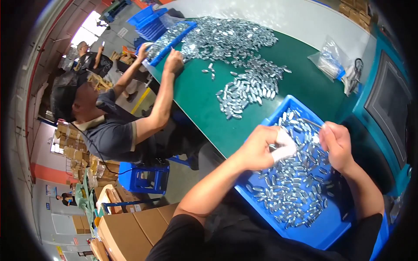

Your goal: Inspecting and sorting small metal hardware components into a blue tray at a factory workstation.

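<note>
Small metal parts (291,191) lie under the right hand (338,145), its fingers (327,132) pinching a thin dark rod (311,123), and the left hand (259,150), its white-wrapped fingertips (284,151) curled; whether they grip anything I cannot tell. A blue tray (324,232) holds these parts; beyond it, a green desk (196,104) carries a larger pile (235,39). Farther off, a white sign (122,32) bears dark writing too small to read

Bright window (90,28), pale wall (41,152) with red band (47,173), yellow floor line (140,100), blue stool (126,176), cardboard boxes (124,230).
</note>
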